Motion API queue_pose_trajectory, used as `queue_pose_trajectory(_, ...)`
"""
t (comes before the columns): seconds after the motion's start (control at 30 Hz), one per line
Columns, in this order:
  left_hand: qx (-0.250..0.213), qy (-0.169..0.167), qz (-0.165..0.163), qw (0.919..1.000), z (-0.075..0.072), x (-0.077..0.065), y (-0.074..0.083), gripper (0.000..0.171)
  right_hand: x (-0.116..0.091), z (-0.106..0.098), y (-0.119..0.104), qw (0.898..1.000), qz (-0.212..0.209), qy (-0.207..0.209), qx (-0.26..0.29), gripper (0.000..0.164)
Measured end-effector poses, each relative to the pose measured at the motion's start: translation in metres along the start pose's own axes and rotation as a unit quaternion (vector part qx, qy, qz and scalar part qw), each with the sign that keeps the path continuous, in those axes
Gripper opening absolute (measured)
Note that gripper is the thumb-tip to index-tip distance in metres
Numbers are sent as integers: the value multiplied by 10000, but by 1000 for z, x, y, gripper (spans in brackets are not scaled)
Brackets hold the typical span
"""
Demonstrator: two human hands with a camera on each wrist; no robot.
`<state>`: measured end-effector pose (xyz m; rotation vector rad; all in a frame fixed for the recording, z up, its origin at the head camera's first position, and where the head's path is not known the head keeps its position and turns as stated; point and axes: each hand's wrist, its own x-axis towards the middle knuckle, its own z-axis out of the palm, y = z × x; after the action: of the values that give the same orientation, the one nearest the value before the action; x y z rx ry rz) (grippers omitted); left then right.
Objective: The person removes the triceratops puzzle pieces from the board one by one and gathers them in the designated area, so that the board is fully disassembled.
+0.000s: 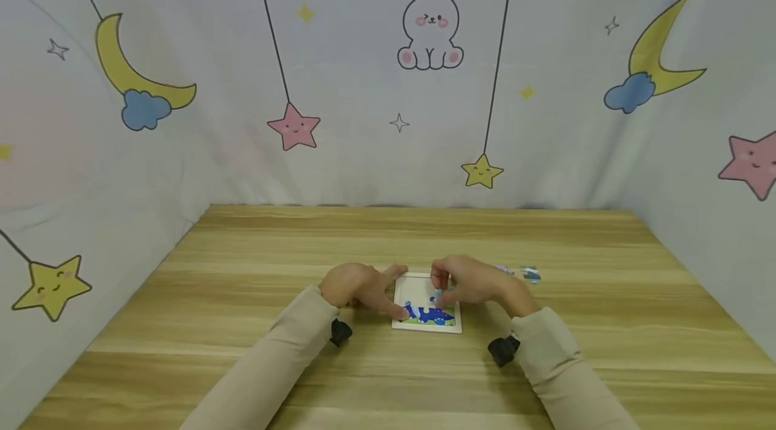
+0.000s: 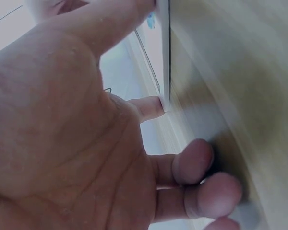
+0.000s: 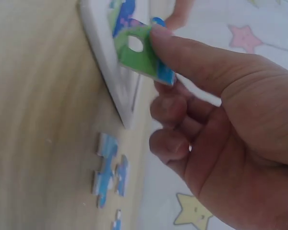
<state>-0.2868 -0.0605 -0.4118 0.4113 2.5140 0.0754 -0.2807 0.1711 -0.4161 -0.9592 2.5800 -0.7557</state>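
A shallow white puzzle tray (image 1: 427, 329) lies on the table, with blue and green puzzle pieces (image 1: 432, 315) fitted along its near side. My left hand (image 1: 364, 290) spans the tray's left side, thumb on the near left corner area and index fingertip at the far left corner; its other fingers bend loosely beside the tray. Over the tray's right part, my right hand (image 1: 475, 282) pinches a puzzle piece (image 3: 140, 60) between thumb and fingers. That piece is green with a blue edge and a rounded notch, and is tilted above the rim in the right wrist view.
Several loose puzzle pieces (image 3: 105, 167) lie on the wooden table (image 1: 273, 241) to the right of the tray, partly behind the right hand in the head view. A printed cloth (image 1: 358, 79) hangs around the table's back and sides.
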Motion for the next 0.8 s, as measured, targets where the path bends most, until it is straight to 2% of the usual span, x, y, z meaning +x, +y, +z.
queue_pose_trajectory(0.2,-20,-7,4,10000,2,2,1,97,-17,-24,15,9984,-53,365,429,9)
queue_pose_trajectory(0.4,-121,-57,79,9999,-1,-1,0,97,-53,-53,39,9956,248,594,680,5)
queue_pose_trajectory(0.57,-97,-85,110,9999,0,-1,-1,97,-76,-63,58,9933,647,303,907,7)
queue_pose_trajectory(0.8,54,-5,112,9999,0,0,2,97,-95,-66,80,9870,1043,-213,1205,9)
